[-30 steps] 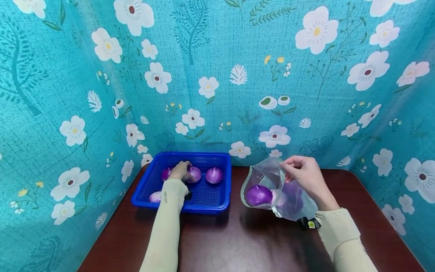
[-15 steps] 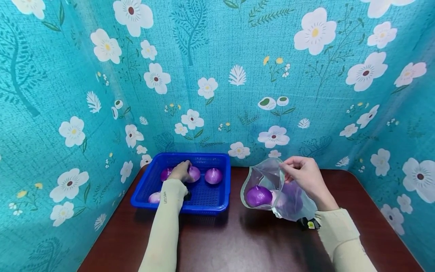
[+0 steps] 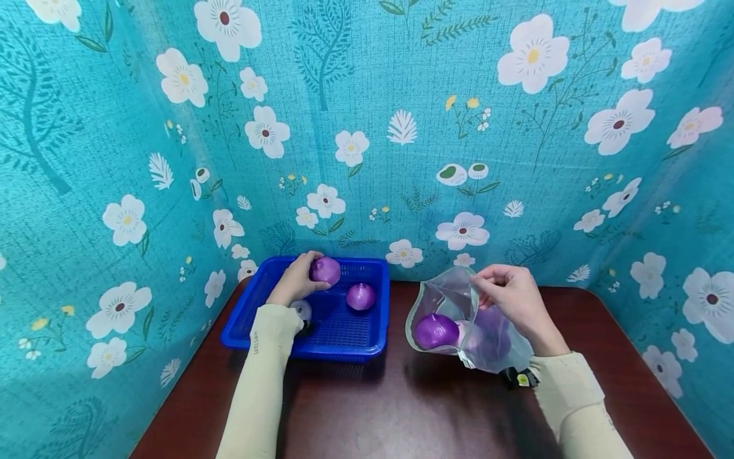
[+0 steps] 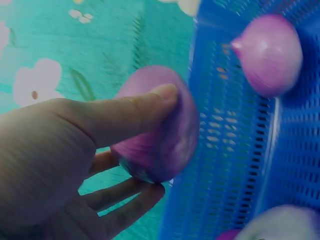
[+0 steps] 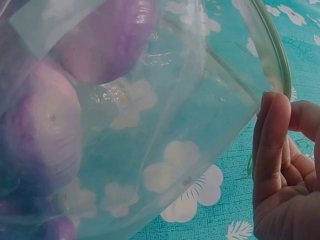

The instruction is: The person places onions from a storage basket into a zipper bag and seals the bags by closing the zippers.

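My left hand (image 3: 295, 280) grips a purple onion (image 3: 325, 271) over the back of the blue plastic basket (image 3: 351, 350). In the left wrist view the thumb lies across this onion (image 4: 180, 135), with the fingers round its far side. Another onion (image 3: 360, 296) sits in the basket to the right, and a paler one (image 4: 285, 225) shows at the lower right of the left wrist view. My right hand (image 3: 513, 296) pinches the rim of a clear zip bag (image 3: 453, 290), whose mouth gapes. Several onions lie inside it, including a deep purple onion (image 3: 437, 331) near the opening.
Basket and bag stand side by side on a dark brown table (image 3: 367, 408). Behind and to both sides hangs a teal floral cloth (image 3: 367, 172), close to the table's back edge.
My left hand has lifted the onion up from the basket floor, turning it as the wrist shifted left. The right hand keeps its hold on the bag, nearly still.
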### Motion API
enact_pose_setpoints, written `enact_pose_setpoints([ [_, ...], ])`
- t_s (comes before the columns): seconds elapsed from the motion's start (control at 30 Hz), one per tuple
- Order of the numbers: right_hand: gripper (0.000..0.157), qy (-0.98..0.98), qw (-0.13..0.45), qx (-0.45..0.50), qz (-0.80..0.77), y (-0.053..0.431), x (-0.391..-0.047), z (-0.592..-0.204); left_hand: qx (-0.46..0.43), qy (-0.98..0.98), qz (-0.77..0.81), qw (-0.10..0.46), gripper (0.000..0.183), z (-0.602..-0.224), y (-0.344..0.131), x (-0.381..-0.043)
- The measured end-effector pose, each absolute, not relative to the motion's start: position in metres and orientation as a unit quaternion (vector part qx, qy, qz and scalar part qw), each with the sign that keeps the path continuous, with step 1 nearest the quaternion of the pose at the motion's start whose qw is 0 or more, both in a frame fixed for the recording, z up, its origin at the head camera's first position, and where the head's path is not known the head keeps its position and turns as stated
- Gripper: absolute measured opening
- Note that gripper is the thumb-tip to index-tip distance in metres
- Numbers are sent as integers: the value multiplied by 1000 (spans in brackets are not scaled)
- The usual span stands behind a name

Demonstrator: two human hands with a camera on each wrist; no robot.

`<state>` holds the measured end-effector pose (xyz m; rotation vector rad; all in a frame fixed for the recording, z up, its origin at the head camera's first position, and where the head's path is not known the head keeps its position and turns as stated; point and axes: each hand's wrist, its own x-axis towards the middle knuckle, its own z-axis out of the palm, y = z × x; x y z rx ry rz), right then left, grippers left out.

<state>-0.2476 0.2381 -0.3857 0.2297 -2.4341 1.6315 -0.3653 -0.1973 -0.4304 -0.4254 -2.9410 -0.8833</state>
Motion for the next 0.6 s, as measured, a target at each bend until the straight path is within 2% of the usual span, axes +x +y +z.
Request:
enact_pose_setpoints([
  [0.17,24,-826,103,80,548,237,-248,-385,-170,-924,-338,46,73,-419,-195,-348],
  [0.4,27,-829,101,77,545,237,-247,-384,-239,-890,-385,52,76,-418,-188,-299],
  [0.6,26,-826,105,76,548,240,-246,-387,-243,-893,-372,65,76,-417,-189,-280],
])
